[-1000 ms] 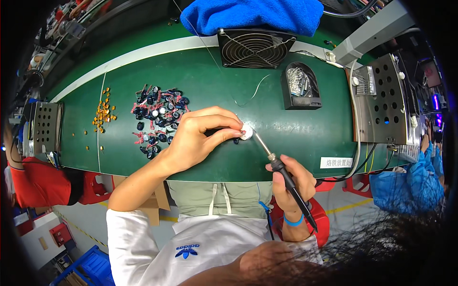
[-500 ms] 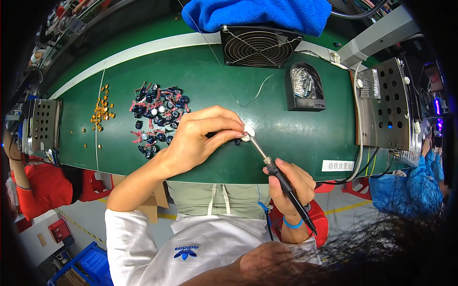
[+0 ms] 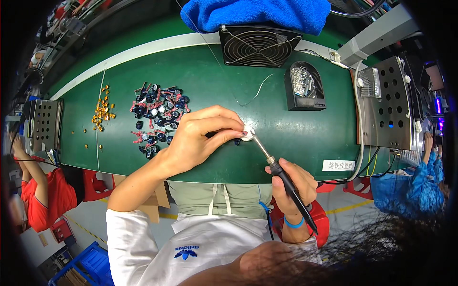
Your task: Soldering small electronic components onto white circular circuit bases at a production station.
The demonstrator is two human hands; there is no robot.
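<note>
My right hand (image 3: pixel 298 190) holds a soldering iron (image 3: pixel 263 149) like a pen, with its metal tip at a small white round piece (image 3: pixel 248 134) on the green table. My left hand (image 3: pixel 202 136) is pinched at the left side of that white piece. Between its fingertips is a tiny part with a bit of reddish wire, mostly hidden. Just under those fingertips shows a dark round component (image 3: pixel 237 141). Left of my left hand lies a spread of dark round components with twisted red wires (image 3: pixel 155 112).
Small orange-gold parts (image 3: pixel 101 114) are scattered farther left. A black fan (image 3: pixel 260 46) stands at the back beside a blue towel (image 3: pixel 257 14). Solder wire (image 3: pixel 260 88) hangs over the table. At right are a black tray of metal bits (image 3: pixel 305 86) and a perforated metal box (image 3: pixel 389 105).
My right hand and the soldering iron have shifted slightly to the right and nearer me. My left hand stays in place. People at both sides have moved their arms.
</note>
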